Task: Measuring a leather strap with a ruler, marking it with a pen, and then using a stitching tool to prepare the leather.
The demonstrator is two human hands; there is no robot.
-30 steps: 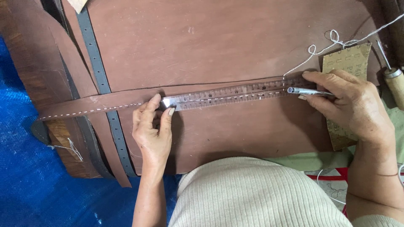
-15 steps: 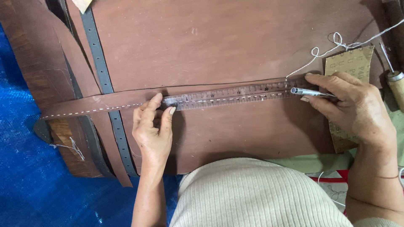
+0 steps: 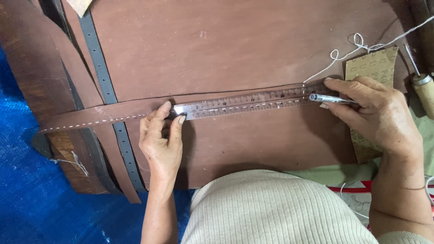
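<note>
A long brown leather strap [image 3: 104,113] with white stitching lies across a large brown leather sheet [image 3: 217,49]. A clear plastic ruler [image 3: 244,104] rests along the strap. My left hand [image 3: 160,142] presses the ruler's left end down with its fingertips. My right hand [image 3: 375,115] grips a silver pen [image 3: 327,98], tip touching the ruler's right end. White thread [image 3: 357,47] trails from the strap's right end toward the top right.
A grey punched belt strip [image 3: 106,86] runs top to bottom under the strap at left. A sandpaper piece [image 3: 373,68] lies under my right hand. An awl with a wooden handle [image 3: 425,92] sits at the right edge. Blue tarp [image 3: 27,199] covers the floor at left.
My right hand and the pen have edged slightly along the ruler's right end. My left hand stays pressed on the ruler's left end.
</note>
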